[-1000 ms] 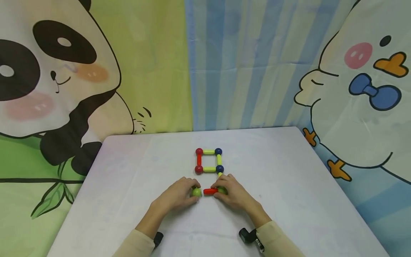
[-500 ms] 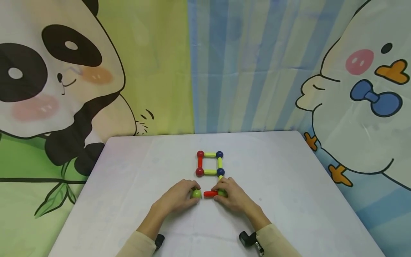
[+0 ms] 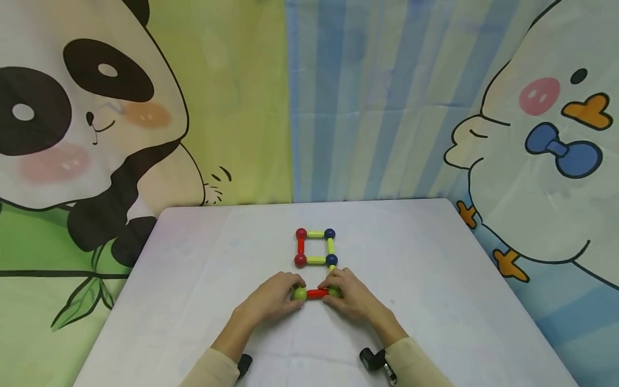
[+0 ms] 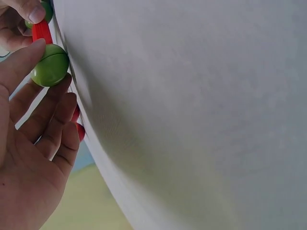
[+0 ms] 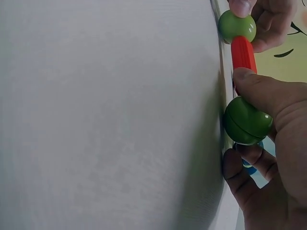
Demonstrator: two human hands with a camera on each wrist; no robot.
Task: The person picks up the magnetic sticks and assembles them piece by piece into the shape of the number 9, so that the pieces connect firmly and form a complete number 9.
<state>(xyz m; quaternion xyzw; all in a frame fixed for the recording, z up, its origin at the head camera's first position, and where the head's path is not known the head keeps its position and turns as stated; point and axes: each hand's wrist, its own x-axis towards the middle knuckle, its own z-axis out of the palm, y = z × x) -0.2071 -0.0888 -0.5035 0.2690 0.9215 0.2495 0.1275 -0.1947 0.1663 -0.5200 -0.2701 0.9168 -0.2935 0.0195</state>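
My left hand (image 3: 274, 294) pinches a light green ball (image 4: 50, 66) between thumb and fingers. Against that ball sits one end of a red rod (image 3: 317, 294). At the rod's other end is a second green ball (image 5: 247, 120), partly covered by my right hand (image 3: 354, 294). The right thumb (image 5: 259, 88) lies on the rod beside this ball, gripping it from the near side. Behind the hands lies a square of rods and balls: two red balls (image 3: 300, 260), two blue balls (image 3: 331, 259), a red rod on the left and yellow-green rods (image 3: 316, 260) on the other sides.
A further yellow-green rod (image 3: 332, 267) runs from the near blue ball toward my right hand. Everything lies on a white-covered table (image 3: 217, 242). Cartoon-printed curtains (image 3: 232, 107) stand behind and beside it.
My left hand has moved slightly right, bringing its green ball up to the red rod's end; the gap seen earlier has closed. The right hand has stayed nearly still.
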